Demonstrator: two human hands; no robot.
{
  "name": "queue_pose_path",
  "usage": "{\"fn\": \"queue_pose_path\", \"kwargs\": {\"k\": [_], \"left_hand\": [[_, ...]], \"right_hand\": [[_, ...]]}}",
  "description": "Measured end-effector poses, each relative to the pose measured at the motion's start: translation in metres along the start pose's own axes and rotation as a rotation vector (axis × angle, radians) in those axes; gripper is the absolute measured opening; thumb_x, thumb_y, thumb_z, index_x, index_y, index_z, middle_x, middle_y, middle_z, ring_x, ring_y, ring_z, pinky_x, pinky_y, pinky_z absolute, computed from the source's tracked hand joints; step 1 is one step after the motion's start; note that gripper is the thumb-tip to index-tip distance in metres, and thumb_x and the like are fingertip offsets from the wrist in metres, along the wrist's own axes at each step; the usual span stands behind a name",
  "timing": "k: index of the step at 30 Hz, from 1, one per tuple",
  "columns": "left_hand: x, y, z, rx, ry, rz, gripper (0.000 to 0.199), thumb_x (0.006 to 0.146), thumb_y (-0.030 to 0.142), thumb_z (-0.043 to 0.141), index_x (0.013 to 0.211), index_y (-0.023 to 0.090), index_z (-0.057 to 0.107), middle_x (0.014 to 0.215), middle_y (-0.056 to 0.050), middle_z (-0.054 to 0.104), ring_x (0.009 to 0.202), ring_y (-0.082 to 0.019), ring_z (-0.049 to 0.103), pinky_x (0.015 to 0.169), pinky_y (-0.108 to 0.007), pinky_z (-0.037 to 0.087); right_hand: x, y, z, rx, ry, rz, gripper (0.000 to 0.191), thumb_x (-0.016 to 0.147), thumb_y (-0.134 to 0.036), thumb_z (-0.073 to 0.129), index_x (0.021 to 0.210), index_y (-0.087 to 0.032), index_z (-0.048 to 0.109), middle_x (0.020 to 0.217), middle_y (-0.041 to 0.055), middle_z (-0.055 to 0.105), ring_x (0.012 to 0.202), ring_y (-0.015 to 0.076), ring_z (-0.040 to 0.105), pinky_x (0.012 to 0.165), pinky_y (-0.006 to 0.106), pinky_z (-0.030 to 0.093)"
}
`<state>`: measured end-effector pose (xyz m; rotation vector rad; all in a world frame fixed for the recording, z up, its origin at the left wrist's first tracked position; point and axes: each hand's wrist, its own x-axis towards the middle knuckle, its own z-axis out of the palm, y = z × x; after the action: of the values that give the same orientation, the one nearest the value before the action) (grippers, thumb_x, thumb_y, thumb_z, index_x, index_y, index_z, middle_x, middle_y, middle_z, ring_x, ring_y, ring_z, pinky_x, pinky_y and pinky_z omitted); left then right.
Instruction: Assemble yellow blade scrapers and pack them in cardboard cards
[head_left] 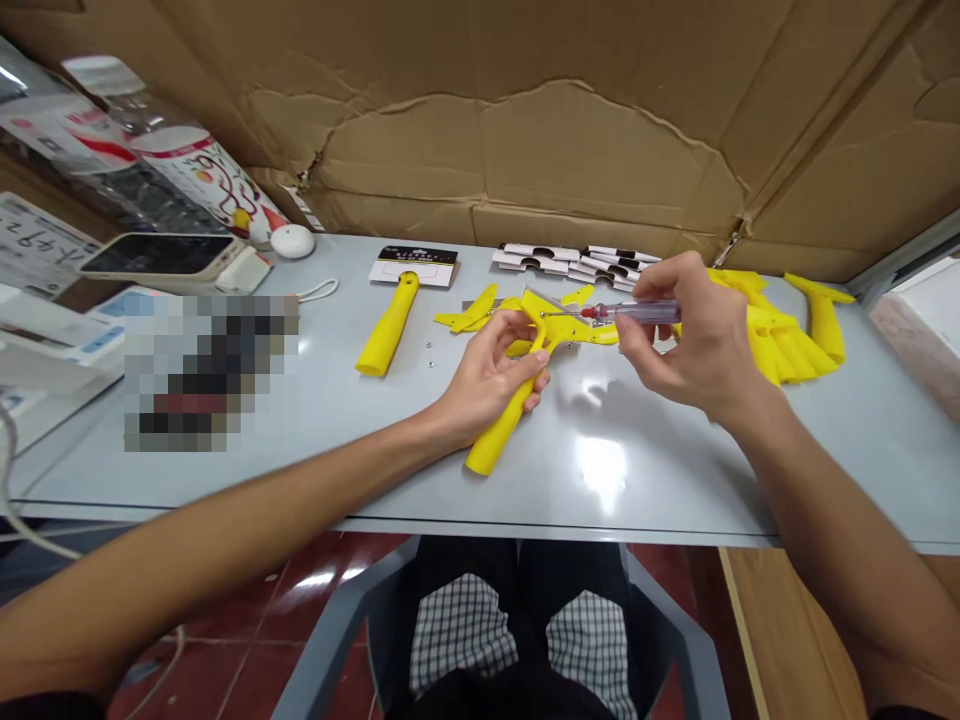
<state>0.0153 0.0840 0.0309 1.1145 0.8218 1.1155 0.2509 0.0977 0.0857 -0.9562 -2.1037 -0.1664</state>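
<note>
Near the middle of the table, my left hand point(499, 375) is closed around the neck of a yellow plastic scraper-like tool point(495, 440), its handle slanting toward me. My right hand point(701, 335) grips a screwdriver point(645, 312) with a clear purplish handle and a red collar. Its thin shaft points left across the tool's wide head, and the tip meets the head near a small screw. Loose yellow plastic pieces point(472, 312) lie just behind my left hand. Two tiny metal nuts or screws point(430, 364) rest on the table to its left.
A yellow handle with a black-and-white card point(390, 325) lies to the left. Small folded cards point(574, 262) sit at the back, and more yellow parts point(787, 345) are piled at right. Bottles point(202, 170), a phone point(161, 255) and a white egg-shaped object point(292, 240) stand at left. Cardboard point(525, 130) backs the table.
</note>
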Motion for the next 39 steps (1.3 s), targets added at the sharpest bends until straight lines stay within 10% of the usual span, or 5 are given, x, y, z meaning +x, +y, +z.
{"fn": "queue_pose_path", "kwargs": {"k": [11, 17, 39], "left_hand": [[-0.0015, 0.0018, 0.0009, -0.046, -0.01, -0.01, 0.031, 0.092, 0.018, 0.076, 0.106, 0.023, 0.049, 0.116, -0.004, 0.054, 0.059, -0.005, 0.062, 0.043, -0.021, 0.048], [-0.0026, 0.0027, 0.0021, -0.066, 0.009, -0.024, 0.033, 0.091, 0.017, 0.078, 0.106, 0.023, 0.05, 0.119, -0.005, 0.054, 0.06, -0.006, 0.062, 0.044, -0.023, 0.047], [-0.0013, 0.0045, 0.0027, -0.088, 0.01, -0.045, 0.033, 0.09, 0.017, 0.078, 0.108, 0.023, 0.05, 0.116, -0.004, 0.055, 0.06, -0.005, 0.06, 0.044, -0.022, 0.046]], "right_hand": [[0.0039, 0.0089, 0.0062, -0.125, 0.171, -0.099, 0.023, 0.101, -0.041, 0.067, 0.086, -0.026, 0.059, 0.055, -0.005, 0.06, 0.045, 0.0146, 0.058, 0.047, 0.032, 0.039], [0.0025, 0.0073, 0.0037, -0.033, 0.127, -0.129, 0.015, 0.094, -0.029, 0.061, 0.108, -0.025, 0.059, 0.069, -0.0043, 0.067, 0.053, 0.0158, 0.063, 0.051, 0.032, 0.044], [0.0023, 0.0076, 0.0043, -0.056, 0.135, -0.228, 0.02, 0.096, -0.013, 0.071, 0.097, -0.033, 0.073, 0.104, 0.001, 0.077, 0.077, 0.021, 0.07, 0.066, 0.039, 0.055]]}}
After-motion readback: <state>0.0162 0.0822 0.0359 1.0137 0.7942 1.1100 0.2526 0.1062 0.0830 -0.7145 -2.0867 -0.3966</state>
